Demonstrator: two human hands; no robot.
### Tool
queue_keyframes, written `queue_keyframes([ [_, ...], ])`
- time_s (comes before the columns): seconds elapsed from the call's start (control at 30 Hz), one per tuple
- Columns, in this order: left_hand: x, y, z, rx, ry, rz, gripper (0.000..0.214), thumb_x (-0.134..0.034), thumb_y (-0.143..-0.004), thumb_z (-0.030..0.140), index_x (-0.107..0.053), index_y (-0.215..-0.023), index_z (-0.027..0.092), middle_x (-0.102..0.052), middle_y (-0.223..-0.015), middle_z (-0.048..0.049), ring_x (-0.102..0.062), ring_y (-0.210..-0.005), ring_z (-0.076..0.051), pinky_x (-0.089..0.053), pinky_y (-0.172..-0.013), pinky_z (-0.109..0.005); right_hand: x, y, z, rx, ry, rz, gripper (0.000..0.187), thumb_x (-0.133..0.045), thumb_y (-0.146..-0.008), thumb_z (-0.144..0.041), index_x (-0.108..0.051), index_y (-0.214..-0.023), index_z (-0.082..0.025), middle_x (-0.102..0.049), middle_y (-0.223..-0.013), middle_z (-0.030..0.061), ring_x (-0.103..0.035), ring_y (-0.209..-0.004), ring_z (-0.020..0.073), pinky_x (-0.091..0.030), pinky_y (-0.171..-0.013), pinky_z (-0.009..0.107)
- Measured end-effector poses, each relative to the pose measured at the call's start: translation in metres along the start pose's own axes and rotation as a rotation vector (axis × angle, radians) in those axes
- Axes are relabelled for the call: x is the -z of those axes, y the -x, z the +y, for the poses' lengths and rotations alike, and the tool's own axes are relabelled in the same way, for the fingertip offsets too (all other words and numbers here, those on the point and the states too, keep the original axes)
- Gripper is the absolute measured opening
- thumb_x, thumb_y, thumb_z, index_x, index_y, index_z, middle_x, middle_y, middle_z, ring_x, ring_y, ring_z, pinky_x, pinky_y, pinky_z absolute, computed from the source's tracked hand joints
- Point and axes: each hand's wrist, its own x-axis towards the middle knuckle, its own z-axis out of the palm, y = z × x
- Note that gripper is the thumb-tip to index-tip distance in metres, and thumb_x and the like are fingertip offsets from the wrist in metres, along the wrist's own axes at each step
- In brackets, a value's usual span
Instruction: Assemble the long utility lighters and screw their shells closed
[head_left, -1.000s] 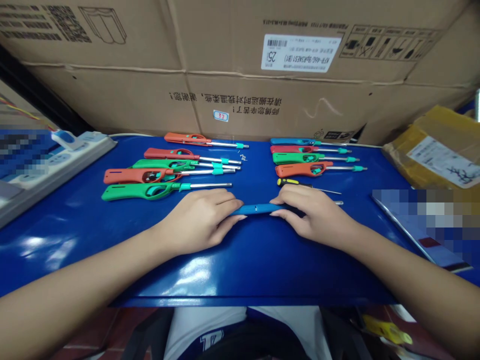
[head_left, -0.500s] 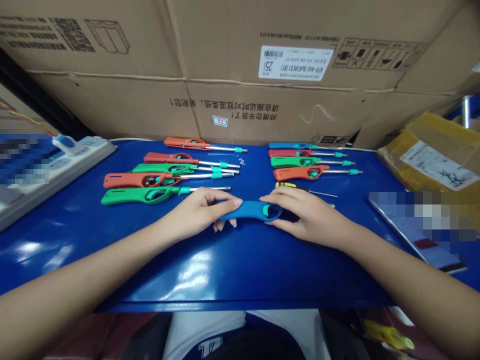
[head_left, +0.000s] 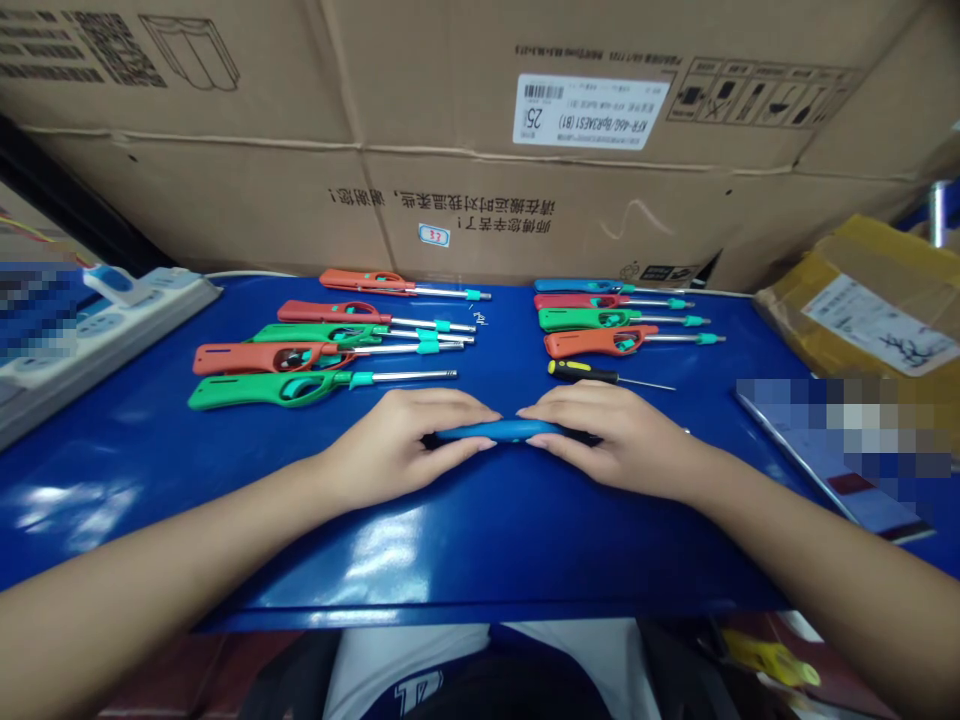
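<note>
Between my hands, just above the blue table, is a blue lighter [head_left: 511, 430] turned with its narrow edge toward me. My left hand [head_left: 405, 440] pinches its left end between thumb and fingers. On the other end, my right hand [head_left: 611, 430] grips it the same way; its metal tube is mostly hidden behind that hand. Past my right hand lies a black and yellow screwdriver [head_left: 581, 372]. Beyond my left hand, a green lighter [head_left: 262, 390] is the nearest of several orange, red and green ones. A second row, with an orange lighter [head_left: 592, 341] in front, lies behind my right hand.
A large cardboard box [head_left: 450, 170] walls off the back of the blue table [head_left: 450, 560]. A white power strip [head_left: 112, 325] runs along the left side. At the right are a taped carton [head_left: 832, 270] and a flat phone-like device [head_left: 817, 450].
The blue lighter has rolled from its broad side to its narrow edge, hiding the trigger opening. My left fingers have shifted to its upper edge, and the screwdriver's handle shows more fully.
</note>
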Motion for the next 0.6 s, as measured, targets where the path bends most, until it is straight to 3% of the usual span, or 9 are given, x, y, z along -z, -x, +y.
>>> queue_keyframes([
  [0.27, -0.002, 0.001, 0.007, -0.045, -0.05, 0.077, 0.024, -0.067, -0.094, 0.018, -0.075, -0.116, 0.018, -0.078, -0.11, -0.0074, -0.075, -0.098, -0.019, -0.059, -0.093, -0.031, -0.003, 0.001, -0.003, 0.029, -0.01, -0.007, 0.024, -0.058, -0.1, -0.03, -0.071, -0.119, -0.022, -0.077, -0.114, 0.006, -0.072, -0.106, 0.0203, -0.053, -0.096, 0.038],
  [0.43, -0.006, 0.001, 0.005, 0.047, -0.013, 0.082, 0.024, -0.067, -0.094, 0.022, -0.075, -0.116, 0.021, -0.078, -0.111, -0.0058, -0.074, -0.099, -0.019, -0.059, -0.093, -0.032, -0.002, 0.001, -0.002, -0.001, 0.003, -0.004, 0.024, -0.056, -0.101, -0.028, -0.071, -0.12, -0.023, -0.077, -0.117, 0.0052, -0.072, -0.107, 0.0202, -0.052, -0.092, 0.038],
  [0.6, -0.008, 0.0, -0.006, 0.096, 0.005, 0.163, 0.027, -0.075, -0.089, 0.03, -0.075, -0.113, 0.018, -0.078, -0.108, -0.0053, -0.073, -0.099, -0.019, -0.058, -0.093, -0.028, -0.001, -0.001, 0.001, -0.041, 0.048, 0.049, 0.025, -0.058, -0.1, -0.029, -0.072, -0.118, -0.021, -0.078, -0.115, 0.0064, -0.072, -0.105, 0.0223, -0.053, -0.093, 0.039],
])
